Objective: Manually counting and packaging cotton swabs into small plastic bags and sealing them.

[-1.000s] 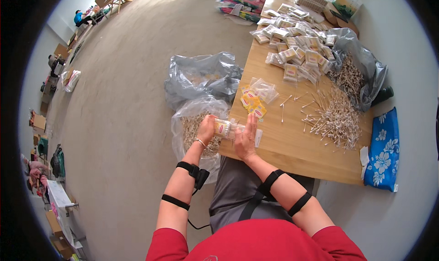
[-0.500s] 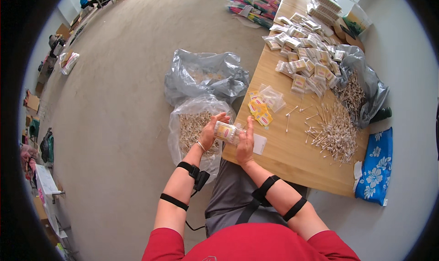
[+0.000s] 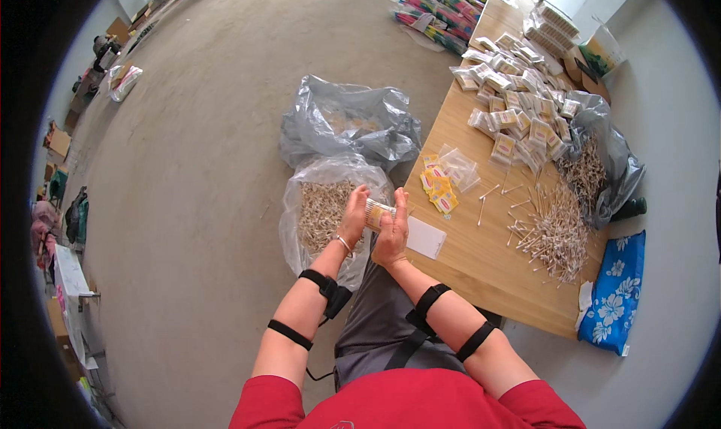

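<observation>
Between my two hands is a small pack of cotton swabs (image 3: 378, 213) with a yellow label. My left hand (image 3: 352, 217) closes on its left end, and my right hand (image 3: 393, 230) presses the other side, thumb across the front. Just below the hands stands a clear bag of loose cotton swabs (image 3: 323, 211) on the floor. On the wooden table (image 3: 469, 256) beside my right hand lie a white card (image 3: 426, 238), yellow label cards (image 3: 438, 186) and empty clear sachets (image 3: 460, 166).
Finished swab packs (image 3: 518, 98) are heaped toward the table's far end. Loose swabs (image 3: 552, 230) spread on the right, by a grey bag of swabs (image 3: 593, 158) and a blue flowered pouch (image 3: 617, 294). Another grey plastic bag (image 3: 349, 121) sits on the floor.
My hands have drawn closer together around the swab pack, with the right hand moving left and its thumb now over the front. The white card shows more fully.
</observation>
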Demonstrator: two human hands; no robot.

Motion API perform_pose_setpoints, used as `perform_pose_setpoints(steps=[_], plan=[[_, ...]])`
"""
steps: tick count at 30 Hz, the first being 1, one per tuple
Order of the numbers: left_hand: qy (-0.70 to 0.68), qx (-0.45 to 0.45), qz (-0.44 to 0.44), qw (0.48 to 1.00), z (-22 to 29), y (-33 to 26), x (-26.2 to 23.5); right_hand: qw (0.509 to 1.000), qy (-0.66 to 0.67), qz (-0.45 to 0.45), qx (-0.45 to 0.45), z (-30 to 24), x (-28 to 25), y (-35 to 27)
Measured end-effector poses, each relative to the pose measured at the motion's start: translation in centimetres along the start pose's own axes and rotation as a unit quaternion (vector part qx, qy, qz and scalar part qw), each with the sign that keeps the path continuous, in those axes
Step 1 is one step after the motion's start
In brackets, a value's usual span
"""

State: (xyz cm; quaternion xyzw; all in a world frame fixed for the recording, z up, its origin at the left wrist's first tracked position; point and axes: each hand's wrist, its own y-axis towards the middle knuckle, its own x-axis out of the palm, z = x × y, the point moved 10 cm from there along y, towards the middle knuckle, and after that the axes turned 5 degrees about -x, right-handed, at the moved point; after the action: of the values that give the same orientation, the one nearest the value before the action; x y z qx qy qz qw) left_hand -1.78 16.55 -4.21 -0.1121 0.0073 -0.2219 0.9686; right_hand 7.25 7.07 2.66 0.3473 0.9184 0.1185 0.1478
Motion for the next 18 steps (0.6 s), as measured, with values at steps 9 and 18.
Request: perform_pose_setpoints(steps=[9, 18], plan=[[-0.219, -0.189, 0.047, 0.956, -4.0, -4.7, 1.6, 0.999, -0.034, -0.017, 0.024, 1.3, -0.3, 0.1], [-0.267, -0.174, 0.076, 0.945, -5.5, -3.7, 2.0, 0.994, -0.085, -0.072, 0.010, 0.2, 1.3, 0.2]])
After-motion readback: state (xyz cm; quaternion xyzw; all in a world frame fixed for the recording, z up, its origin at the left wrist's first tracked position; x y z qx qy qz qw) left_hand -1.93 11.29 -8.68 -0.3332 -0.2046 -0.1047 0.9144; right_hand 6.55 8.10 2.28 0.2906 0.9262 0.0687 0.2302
